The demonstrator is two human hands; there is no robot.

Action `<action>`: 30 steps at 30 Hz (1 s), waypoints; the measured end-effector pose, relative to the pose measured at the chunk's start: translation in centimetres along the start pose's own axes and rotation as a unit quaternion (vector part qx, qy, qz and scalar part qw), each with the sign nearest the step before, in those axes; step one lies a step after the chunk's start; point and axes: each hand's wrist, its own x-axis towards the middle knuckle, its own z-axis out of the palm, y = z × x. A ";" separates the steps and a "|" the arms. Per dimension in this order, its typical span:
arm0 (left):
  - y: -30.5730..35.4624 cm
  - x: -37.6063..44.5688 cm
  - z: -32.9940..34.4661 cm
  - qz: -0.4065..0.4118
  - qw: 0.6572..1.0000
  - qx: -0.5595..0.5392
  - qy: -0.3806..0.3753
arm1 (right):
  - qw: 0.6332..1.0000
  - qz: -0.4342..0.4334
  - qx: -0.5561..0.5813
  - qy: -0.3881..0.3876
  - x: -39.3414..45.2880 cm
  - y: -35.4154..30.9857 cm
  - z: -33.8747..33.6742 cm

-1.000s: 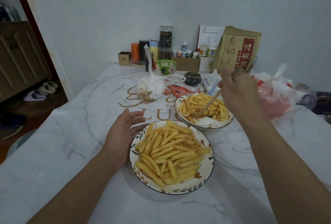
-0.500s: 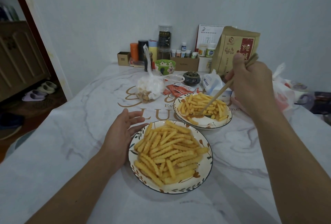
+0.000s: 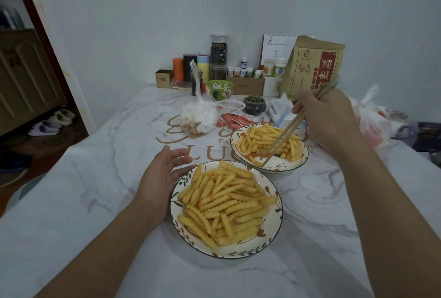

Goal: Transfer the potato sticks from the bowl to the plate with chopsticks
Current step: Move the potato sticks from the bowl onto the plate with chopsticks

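At about one o'clock from the near dish, the right hand (image 3: 327, 121) grips a pair of wooden chopsticks (image 3: 284, 136) and slants them down into the farther dish, the bowl (image 3: 301, 163). A second ago that hand sat lower and closer over the bowl; it has since lifted and drawn back toward three o'clock, so the sticks now lie at a longer, shallower slant. Their tips stay down among the potato sticks (image 3: 256, 140) at the bowl's six o'clock edge, close together, though whether they have pinched a piece cannot be told at this size. My reading is that the hand is re-setting its angle for a pick and that no stick has left the bowl in this stretch.

The left hand (image 3: 164, 178) has barely shifted. It lies flat on the marble-patterned table (image 3: 83, 202) with fingers spread and relaxed, touching the plate (image 3: 274, 233) at its nine to ten o'clock rim, holding nothing.

The snack itself is pale golden, crinkle-cut, in short straight lengths lying crisscross. The bowl carries a thin scattered layer with bare glaze showing at its near edge, while the plate already bears a heaped pile across most of its face. Both dishes share a leaf pattern and dark rim, and they sit just beside each other, nearly touching.
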 end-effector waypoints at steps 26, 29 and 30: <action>-0.2 0.1 -0.1 0.004 1.000 0.010 0.004 | 1.000 0.008 -0.006 0.024 -0.4 -0.3 0.6; -0.2 0.1 -0.2 0.005 1.000 0.003 0.003 | 1.000 0.002 -0.011 0.018 -0.5 -0.1 1.2; -0.2 0.1 -0.2 0.004 1.000 0.001 0.003 | 1.000 -0.001 -0.013 0.019 -0.5 -0.1 1.3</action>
